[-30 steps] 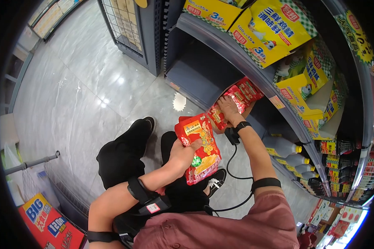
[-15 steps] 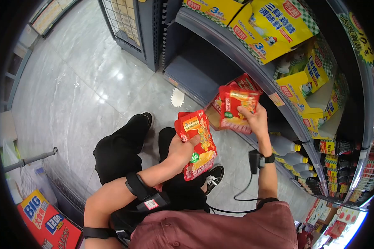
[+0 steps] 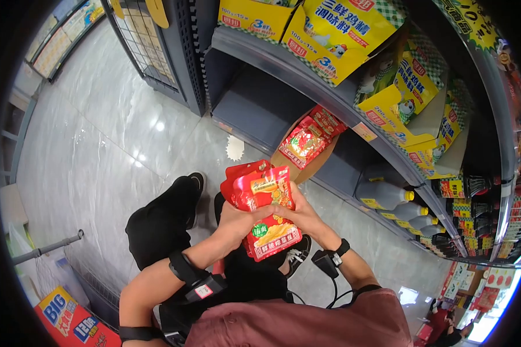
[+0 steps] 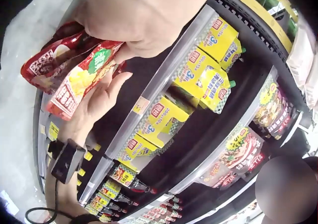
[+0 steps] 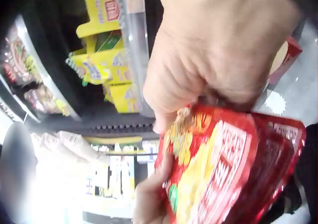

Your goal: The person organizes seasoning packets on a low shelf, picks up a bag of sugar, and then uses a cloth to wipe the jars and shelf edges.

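Note:
In front of the person's body is a small stack of red pickled mustard packets (image 3: 275, 231), their printed fronts facing up. The left hand (image 3: 235, 224) grips the stack from its left side, with the thumb across the front. From the right, the right hand (image 3: 308, 218) holds the top packet, and its thumb meets the left one on the label. Several packets fan out behind the front one in the right wrist view. A cardboard box (image 3: 315, 163) of more red packets (image 3: 307, 141) sits on the bottom shelf beyond the right hand.
Yellow seasoning boxes (image 3: 341, 40) line the shelf above. Grey bottles with yellow caps (image 3: 385, 194) stand on the lower shelf at right. A wire basket or cart (image 3: 92, 283) is at the left, near a red box (image 3: 78, 321). Tiled floor (image 3: 104, 127) spreads beyond the feet.
The right hand first reached into the box, then lifted red packets out. It has since moved left and down to the left hand, where the packets now lie together.

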Demonstrator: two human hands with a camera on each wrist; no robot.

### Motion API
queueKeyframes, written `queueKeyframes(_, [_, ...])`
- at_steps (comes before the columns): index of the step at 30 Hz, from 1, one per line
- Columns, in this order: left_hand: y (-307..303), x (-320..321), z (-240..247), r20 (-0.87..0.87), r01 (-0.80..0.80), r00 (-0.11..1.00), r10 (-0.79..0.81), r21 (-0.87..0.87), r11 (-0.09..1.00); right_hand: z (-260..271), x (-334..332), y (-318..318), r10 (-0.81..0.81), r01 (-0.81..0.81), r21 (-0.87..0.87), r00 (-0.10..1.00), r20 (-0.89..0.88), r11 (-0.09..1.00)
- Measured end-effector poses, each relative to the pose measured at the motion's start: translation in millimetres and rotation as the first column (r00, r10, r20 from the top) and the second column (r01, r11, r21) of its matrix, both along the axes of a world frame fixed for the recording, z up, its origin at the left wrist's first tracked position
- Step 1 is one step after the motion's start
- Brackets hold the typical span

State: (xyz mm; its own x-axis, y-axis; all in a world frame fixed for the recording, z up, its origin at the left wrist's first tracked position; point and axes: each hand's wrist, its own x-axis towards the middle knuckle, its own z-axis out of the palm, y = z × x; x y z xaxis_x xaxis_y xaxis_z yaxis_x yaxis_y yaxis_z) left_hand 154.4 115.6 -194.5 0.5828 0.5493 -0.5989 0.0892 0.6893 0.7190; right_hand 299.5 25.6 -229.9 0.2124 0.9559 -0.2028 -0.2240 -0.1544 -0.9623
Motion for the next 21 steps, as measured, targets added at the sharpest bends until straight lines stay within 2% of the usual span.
queueKeyframes(1, [1.5,-0.3,5.3,-0.03,-0.015,0.999,0.014,-0.032,0.999,-4.4,7.1,1.9,-0.008,0.0,-0.071,0.993,-0.118,0.997])
queueKeyframes(2, [2.8,1.0,4.2,-0.031,-0.015,0.999,0.014,-0.025,1.0,-13.5,18.1,8.7,-0.008,0.0,-0.065,0.993,-0.119,0.998])
queueKeyframes(3, [2.9,2.3,1.2,-0.024,-0.06,0.998,0.059,-0.064,0.996,-26.6,33.3,19.4,-0.093,0.081,-0.049,0.933,-0.348,0.995])
queueKeyframes(4, [2.3,3.6,-0.5,-0.018,-0.108,0.994,0.107,-0.105,0.989,-43.7,50.4,29.6,-0.163,0.16,-0.055,0.815,-0.556,0.986])
queueKeyframes(5, [1.2,4.8,-0.1,-0.014,-0.116,0.993,0.115,-0.111,0.987,-74.4,71.8,38.8,-0.277,0.234,-0.177,0.919,-0.282,0.956])
queueKeyframes(6, [-0.1,5.1,-0.9,-0.011,-0.121,0.993,0.121,-0.109,0.987,-101.0,90.4,48.3,-0.343,0.337,-0.265,0.939,0.025,0.904])
queueKeyframes(7, [-1.5,4.6,-2.8,-0.013,-0.093,0.996,0.093,-0.121,0.988,-108.0,101.5,60.9,-0.188,0.349,-0.376,0.896,0.403,0.858])
queueKeyframes(8, [-1.9,4.0,-3.9,-0.014,-0.066,0.998,0.065,-0.132,0.989,-113.4,108.5,71.0,0.039,0.402,-0.457,0.717,0.696,0.793])
queueKeyframes(9, [-2.0,3.0,-3.1,-0.018,-0.052,0.999,0.05,-0.146,0.988,-123.3,111.5,74.6,0.043,0.395,-0.455,0.716,0.697,0.798])
queueKeyframes(10, [-0.8,2.6,-1.3,-0.019,-0.061,0.998,0.059,-0.145,0.988,-134.6,112.9,77.0,0.234,0.381,-0.44,0.478,0.847,0.813])
queueKeyframes(11, [0.3,1.8,1.0,-0.04,-0.05,0.998,0.044,-0.147,0.988,-145.6,114.8,79.5,0.391,0.359,-0.431,0.182,0.902,0.828])
queueKeyframes(12, [1.5,1.1,2.5,-0.061,-0.037,0.998,0.029,-0.15,0.988,-151.1,116.9,83.1,0.393,0.349,-0.432,0.18,0.902,0.832])
queueKeyframes(14, [3.2,-0.3,2.0,-0.084,-0.053,0.996,0.042,-0.128,0.99,-161.8,121.6,86.9,0.471,0.291,-0.455,0.017,0.882,0.842])
queueKeyframes(15, [3.7,-1.1,1.1,-0.069,-0.061,0.996,0.053,-0.129,0.99,-162.7,120.6,85.6,0.454,0.276,-0.413,-0.101,0.885,0.868])
queueKeyframes(16, [3.4,-1.8,0.0,-0.053,-0.067,0.997,0.061,-0.13,0.989,-163.8,120.9,85.5,0.459,0.27,-0.419,-0.103,0.883,0.867])
queueKeyframes(18, [2.8,-2.0,-1.8,-0.06,-0.069,0.996,0.061,-0.127,0.99,-161.4,124.8,87.1,0.542,0.16,-0.524,-0.097,0.835,0.837])
queueKeyframes(21, [2.8,-1.8,-3.9,-0.061,-0.049,0.997,0.041,-0.129,0.99,-153.3,125.0,77.5,0.459,0.148,-0.444,-0.086,0.884,0.884])
